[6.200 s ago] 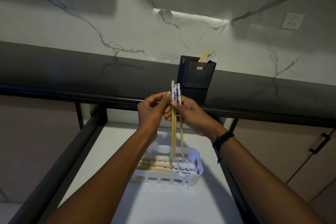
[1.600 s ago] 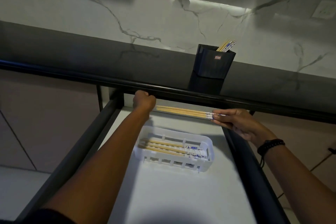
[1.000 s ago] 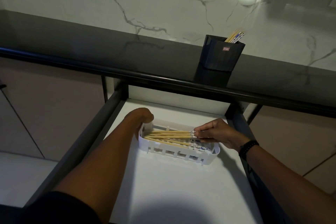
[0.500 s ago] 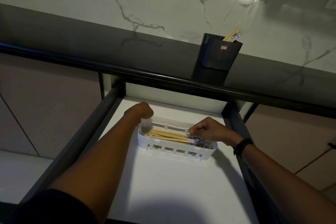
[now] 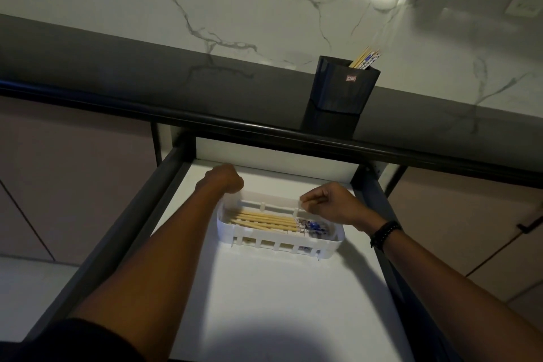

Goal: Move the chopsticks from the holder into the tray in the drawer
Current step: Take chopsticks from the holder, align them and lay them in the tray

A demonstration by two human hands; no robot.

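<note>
Since a second ago the laid chopsticks (image 5: 264, 220) have dropped into the tray (image 5: 279, 240), lower centre. Right hand (image 5: 332, 201) clenched, empty, above the far rim. Left hand (image 5: 224, 182) curled at the tray corner, grip unclear. Remaining chopsticks (image 5: 365, 58) stand in the holder (image 5: 342, 91) on the desk (image 5: 147, 73), upper right: partway done.

The holder (image 5: 343, 88) hides most of its chopsticks (image 5: 365, 58)

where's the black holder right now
Head view, upper right: the black holder stands on the dark countertop behind the open drawer, a few chopsticks poking out.
</note>
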